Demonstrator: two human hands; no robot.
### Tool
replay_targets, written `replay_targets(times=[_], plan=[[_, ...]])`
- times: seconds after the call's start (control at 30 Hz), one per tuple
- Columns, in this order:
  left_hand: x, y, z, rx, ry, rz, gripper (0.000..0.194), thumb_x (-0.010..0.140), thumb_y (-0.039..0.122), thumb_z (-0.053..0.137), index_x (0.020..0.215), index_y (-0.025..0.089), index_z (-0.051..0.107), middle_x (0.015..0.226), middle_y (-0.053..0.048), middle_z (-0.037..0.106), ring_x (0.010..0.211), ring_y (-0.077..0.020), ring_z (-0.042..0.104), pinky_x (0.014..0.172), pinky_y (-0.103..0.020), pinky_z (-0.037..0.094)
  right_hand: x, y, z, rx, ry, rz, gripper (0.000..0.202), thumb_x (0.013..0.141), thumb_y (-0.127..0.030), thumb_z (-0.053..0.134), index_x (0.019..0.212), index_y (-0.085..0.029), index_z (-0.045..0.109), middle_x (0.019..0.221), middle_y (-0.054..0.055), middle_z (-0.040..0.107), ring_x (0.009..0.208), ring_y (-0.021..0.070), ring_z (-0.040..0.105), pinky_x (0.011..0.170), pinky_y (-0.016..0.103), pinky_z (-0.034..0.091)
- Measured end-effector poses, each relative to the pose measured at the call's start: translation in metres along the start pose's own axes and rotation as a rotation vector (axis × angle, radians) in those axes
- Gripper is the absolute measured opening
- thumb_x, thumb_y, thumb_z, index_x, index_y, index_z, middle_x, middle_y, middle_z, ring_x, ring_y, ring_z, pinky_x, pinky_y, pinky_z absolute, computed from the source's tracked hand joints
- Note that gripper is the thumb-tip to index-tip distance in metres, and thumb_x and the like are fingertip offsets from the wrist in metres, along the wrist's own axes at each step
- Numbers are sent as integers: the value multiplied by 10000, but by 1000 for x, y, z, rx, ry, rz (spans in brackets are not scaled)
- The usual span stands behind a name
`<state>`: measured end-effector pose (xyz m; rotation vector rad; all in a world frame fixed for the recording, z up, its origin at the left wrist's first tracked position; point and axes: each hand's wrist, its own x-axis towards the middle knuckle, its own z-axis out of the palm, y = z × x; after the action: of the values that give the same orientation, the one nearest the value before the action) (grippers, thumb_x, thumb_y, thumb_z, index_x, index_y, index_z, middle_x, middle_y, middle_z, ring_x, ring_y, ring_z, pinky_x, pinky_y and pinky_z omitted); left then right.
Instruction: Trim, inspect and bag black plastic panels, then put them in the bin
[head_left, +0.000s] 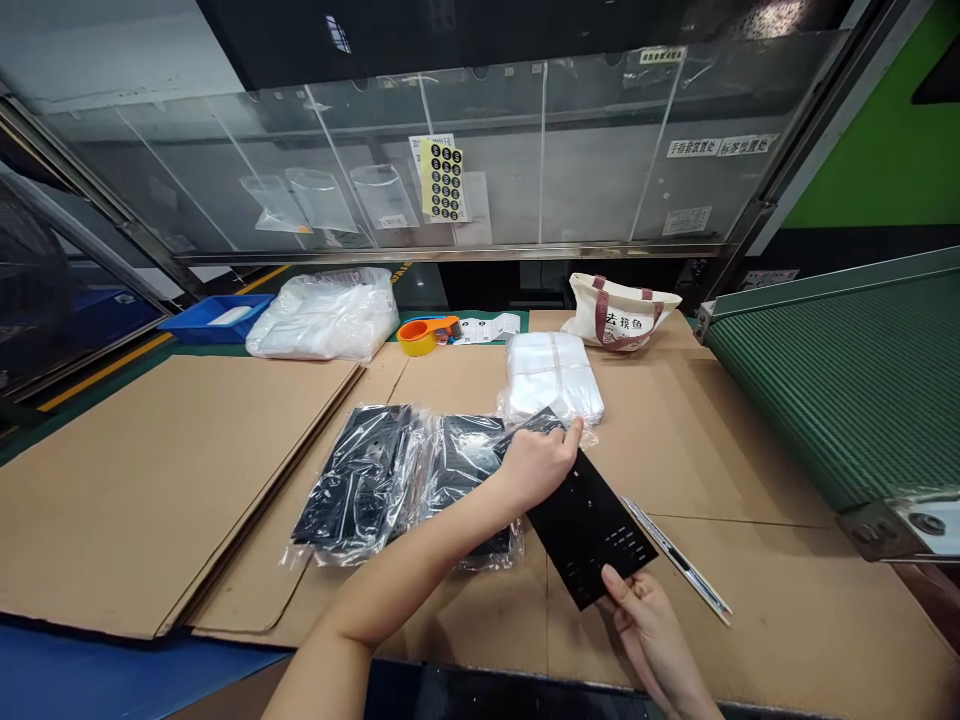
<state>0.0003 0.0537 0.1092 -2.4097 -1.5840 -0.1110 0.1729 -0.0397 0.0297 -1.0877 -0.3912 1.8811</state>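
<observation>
A flat black panel (592, 525) with small slots lies tilted over the cardboard-covered table (750, 450). My left hand (536, 465) grips its far end, where a clear bag is partly around it. My right hand (649, 620) pinches the near corner. Just left lie several bagged black panels (367, 480) in clear plastic. A stack of empty clear bags (551, 375) sits right behind my left hand.
A thin metal strip (679, 558) lies right of the panel. A green conveyor (847, 380) runs along the right. At the back stand a canvas tote (619, 312), an orange tape dispenser (424, 335), a plastic bundle (326, 315) and a blue tray (214, 318). Flat cardboard sheets (150, 480) lie left.
</observation>
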Motion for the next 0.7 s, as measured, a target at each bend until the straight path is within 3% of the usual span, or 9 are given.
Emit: replay_targets(times=[0.13, 0.3, 0.37, 0.53, 0.63, 0.7], plan=[[-4, 0, 7, 20, 65, -36, 493, 872, 52, 423, 1359, 84, 497, 628, -49, 659, 520, -189, 647, 455, -253, 443, 2, -5, -4, 17, -20, 37, 363, 485, -292, 934, 735, -146, 714, 772, 40, 737, 676, 139, 678, 604, 210, 554], [-13, 13, 19, 69, 266, 43, 396, 919, 128, 436, 1289, 59, 562, 498, 1, 579, 383, -148, 553, 362, -234, 333, 7, 16, -1, 262, 164, -58, 376, 414, -269, 946, 676, -213, 682, 729, -35, 727, 609, 96, 653, 543, 165, 542], [-17, 21, 21, 78, 322, 92, 402, 918, 123, 429, 1290, 33, 553, 478, 14, 547, 357, -135, 521, 348, -232, 311, 8, 19, 3, 234, 159, -85, 351, 455, -271, 937, 692, -209, 686, 748, -29, 730, 645, 99, 660, 582, 171, 553], [-24, 31, 21, 70, 338, 112, 450, 899, 95, 415, 1329, -8, 499, 489, 21, 535, 354, -122, 504, 351, -225, 323, 8, 11, 12, 189, 114, -38, 354, 454, -266, 940, 691, -183, 690, 762, -11, 730, 724, 115, 673, 649, 180, 554], [-26, 29, 21, 71, 343, 94, 454, 893, 101, 418, 1326, -5, 503, 469, 34, 509, 345, -125, 489, 352, -232, 330, 6, 12, 18, 232, 176, -51, 409, 388, -308, 951, 687, -201, 694, 746, -37, 725, 652, 88, 647, 594, 155, 527], [-27, 26, 19, 66, 339, 83, 476, 877, 85, 427, 1341, -2, 484, 495, 29, 527, 368, -124, 503, 362, -234, 338, 3, 15, 22, 139, 131, -20, 406, 406, -329, 947, 700, -184, 708, 716, -19, 719, 628, 95, 635, 602, 173, 528]])
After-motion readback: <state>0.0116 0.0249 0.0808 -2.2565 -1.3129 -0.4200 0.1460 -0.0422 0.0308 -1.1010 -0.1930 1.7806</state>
